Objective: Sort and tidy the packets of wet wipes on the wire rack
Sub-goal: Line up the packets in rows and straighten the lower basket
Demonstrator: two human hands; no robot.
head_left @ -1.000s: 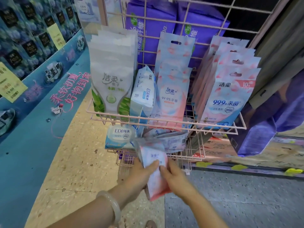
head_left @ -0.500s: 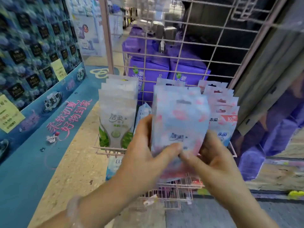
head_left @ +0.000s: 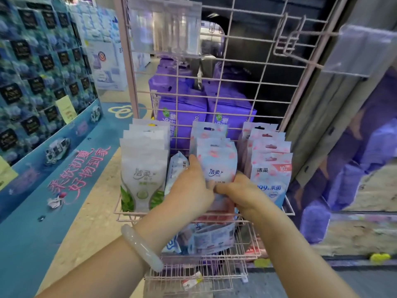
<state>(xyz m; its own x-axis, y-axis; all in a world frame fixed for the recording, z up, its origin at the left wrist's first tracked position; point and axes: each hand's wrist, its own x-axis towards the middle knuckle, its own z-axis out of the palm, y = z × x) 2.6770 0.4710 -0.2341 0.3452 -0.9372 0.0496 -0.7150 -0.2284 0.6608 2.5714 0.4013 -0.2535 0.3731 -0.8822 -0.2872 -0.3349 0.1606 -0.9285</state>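
A pink wire rack (head_left: 242,97) carries a basket (head_left: 289,209) of upright wet-wipe packets. White and green packets (head_left: 144,166) stand in a row at the left, pink and blue ones (head_left: 271,168) at the right. My left hand (head_left: 190,191) and my right hand (head_left: 240,193) both grip a pink and blue packet (head_left: 218,163), which stands at the front of the middle row. A small blue packet (head_left: 177,166) leans just left of my left hand. More packets (head_left: 206,238) lie loose in the lower basket.
Purple bulk packs (head_left: 182,112) sit behind the wire grid. A blue display stand (head_left: 43,67) with dark boxes lines the left side. Clear plastic label holders (head_left: 165,26) hang on the rack's top hooks. A terrazzo floor (head_left: 86,222) lies below.
Both hands lifted a pink and blue packet from below the basket up to the middle row, where it now stands upright. The view has tilted upward.
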